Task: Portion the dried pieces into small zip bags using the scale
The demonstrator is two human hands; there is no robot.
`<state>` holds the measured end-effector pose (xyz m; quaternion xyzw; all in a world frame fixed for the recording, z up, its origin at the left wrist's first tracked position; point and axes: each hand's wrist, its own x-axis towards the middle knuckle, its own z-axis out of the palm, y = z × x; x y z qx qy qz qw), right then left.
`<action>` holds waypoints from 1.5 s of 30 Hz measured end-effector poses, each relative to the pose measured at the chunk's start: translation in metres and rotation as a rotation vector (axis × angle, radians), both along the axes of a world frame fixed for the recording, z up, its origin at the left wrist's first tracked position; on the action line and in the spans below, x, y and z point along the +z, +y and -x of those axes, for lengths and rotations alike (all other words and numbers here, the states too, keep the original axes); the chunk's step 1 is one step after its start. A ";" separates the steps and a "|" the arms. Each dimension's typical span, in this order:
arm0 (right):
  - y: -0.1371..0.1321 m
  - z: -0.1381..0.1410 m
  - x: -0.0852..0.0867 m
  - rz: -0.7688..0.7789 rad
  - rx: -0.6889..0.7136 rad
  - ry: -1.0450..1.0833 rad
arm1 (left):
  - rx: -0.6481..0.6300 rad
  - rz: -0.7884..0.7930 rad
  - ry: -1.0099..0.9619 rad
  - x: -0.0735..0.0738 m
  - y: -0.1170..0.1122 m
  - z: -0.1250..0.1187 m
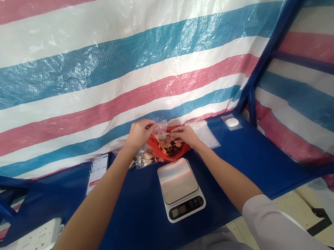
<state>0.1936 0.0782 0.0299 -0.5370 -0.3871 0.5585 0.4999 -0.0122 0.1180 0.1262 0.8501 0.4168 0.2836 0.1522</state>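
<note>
My left hand [140, 134] pinches the top of a small clear plastic bag [160, 128] held over a red bag [162, 152] full of brownish dried slices [170, 145]. My right hand [186, 135] reaches into the red bag with its fingers closed among the slices; what they hold is too small to name. A filled clear pouch [145, 158] of the same slices lies beside the red bag on the left. A small digital kitchen scale [180, 188] with a bare steel plate sits on the blue table [131, 217] just in front of the bags.
A stack of flat clear bags [205, 134] lies right of the red bag, and a small white round object [231, 122] in a wrapper further right. A phone [97, 174] lies at the left, a white power strip [24, 249] at the near left. Striped tarpaulin [111, 66] walls surround.
</note>
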 end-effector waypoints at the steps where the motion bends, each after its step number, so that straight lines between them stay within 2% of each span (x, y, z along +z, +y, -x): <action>1: 0.000 0.000 0.000 0.003 -0.001 0.008 | 0.003 0.000 0.001 0.000 0.000 0.001; 10: -0.006 -0.004 0.000 -0.021 -0.012 0.041 | 0.187 -0.039 -0.134 -0.003 0.002 0.006; 15: -0.011 -0.001 0.001 -0.014 -0.002 0.077 | 0.234 -0.040 -0.156 -0.006 0.000 0.002; 25: -0.002 0.001 -0.009 -0.046 -0.031 -0.017 | 0.206 -0.007 -0.157 -0.005 0.000 0.008; 32: -0.004 0.002 -0.004 -0.100 -0.007 -0.166 | 0.080 -0.010 -0.053 -0.002 -0.003 0.005; 39: -0.003 -0.006 -0.004 -0.077 -0.076 -0.157 | 0.133 -0.021 -0.128 0.000 -0.001 0.004; 43: -0.005 -0.008 -0.002 -0.128 -0.066 -0.154 | 0.074 0.019 -0.112 0.000 -0.004 0.002; 45: -0.006 -0.009 -0.004 -0.143 -0.068 -0.231 | 0.066 0.022 -0.109 0.000 -0.005 0.002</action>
